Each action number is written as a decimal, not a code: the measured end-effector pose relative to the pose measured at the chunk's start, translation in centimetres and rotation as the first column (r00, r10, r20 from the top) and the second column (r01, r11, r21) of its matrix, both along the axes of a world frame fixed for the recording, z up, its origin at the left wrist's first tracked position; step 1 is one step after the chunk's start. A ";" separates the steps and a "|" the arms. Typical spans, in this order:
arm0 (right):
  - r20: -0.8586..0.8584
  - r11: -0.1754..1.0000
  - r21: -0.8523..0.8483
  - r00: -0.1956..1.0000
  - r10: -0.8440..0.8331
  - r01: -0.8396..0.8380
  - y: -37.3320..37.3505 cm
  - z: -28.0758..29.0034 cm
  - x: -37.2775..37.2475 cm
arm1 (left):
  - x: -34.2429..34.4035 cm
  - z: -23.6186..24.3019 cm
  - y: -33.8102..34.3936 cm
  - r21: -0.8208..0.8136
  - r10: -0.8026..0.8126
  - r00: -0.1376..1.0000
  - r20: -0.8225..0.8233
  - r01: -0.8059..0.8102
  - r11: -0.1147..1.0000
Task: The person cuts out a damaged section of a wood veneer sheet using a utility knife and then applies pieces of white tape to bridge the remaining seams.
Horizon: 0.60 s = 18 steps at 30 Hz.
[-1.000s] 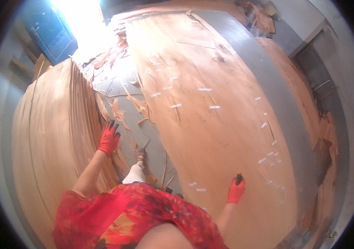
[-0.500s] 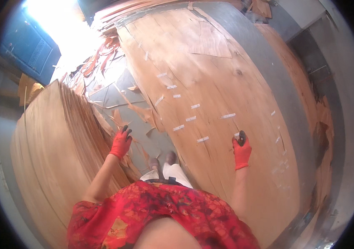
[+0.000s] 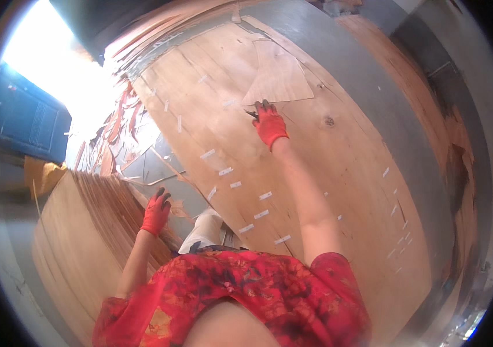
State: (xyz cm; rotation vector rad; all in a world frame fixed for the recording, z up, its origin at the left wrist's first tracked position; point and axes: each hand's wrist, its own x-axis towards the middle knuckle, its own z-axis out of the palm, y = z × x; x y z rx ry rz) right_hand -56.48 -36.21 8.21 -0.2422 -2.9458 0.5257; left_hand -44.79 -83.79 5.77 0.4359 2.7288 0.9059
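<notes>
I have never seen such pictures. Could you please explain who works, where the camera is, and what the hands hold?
There is no machine, only a person in red gloves. The camera sits on the head and looks down; its wide lens bends straight edges. The right hand reaches over a large wooden sheet, close to a loose pale piece on it; whether this hand holds something is unclear. Small white strips dot the sheet. The left hand, seemingly empty, is beside a stack of sheets.
</notes>
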 end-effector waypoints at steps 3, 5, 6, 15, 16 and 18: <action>0.079 0.996 0.082 0.996 -0.038 0.032 0.1 -0.7 -4.6 | -5.2 0.2 3.2 0.044 -0.061 0.998 0.022 0.060 0.997; 0.161 0.994 0.093 0.984 -0.078 0.063 0.7 -1.4 -6.6 | -8.7 0.7 6.1 0.071 -0.181 0.982 -0.050 0.184 0.980; 0.193 0.990 0.100 0.975 -0.114 0.097 1.6 -2.1 -7.2 | -11.4 0.8 8.2 0.093 -0.243 0.968 -0.067 0.249 0.964; 0.314 0.990 0.141 0.948 -0.056 0.012 5.6 -2.0 -0.2 | -22.7 3.3 23.3 0.193 -0.509 0.821 -0.260 0.561 0.805; 0.284 0.988 0.152 0.957 -0.066 0.023 6.0 -2.0 1.8 | -22.7 3.4 24.8 0.198 -0.533 0.804 -0.263 0.586 0.786; 0.316 0.994 0.100 0.947 -0.062 0.032 6.5 -0.7 4.8 | -22.4 3.0 27.5 0.180 -0.569 0.772 -0.285 0.626 0.759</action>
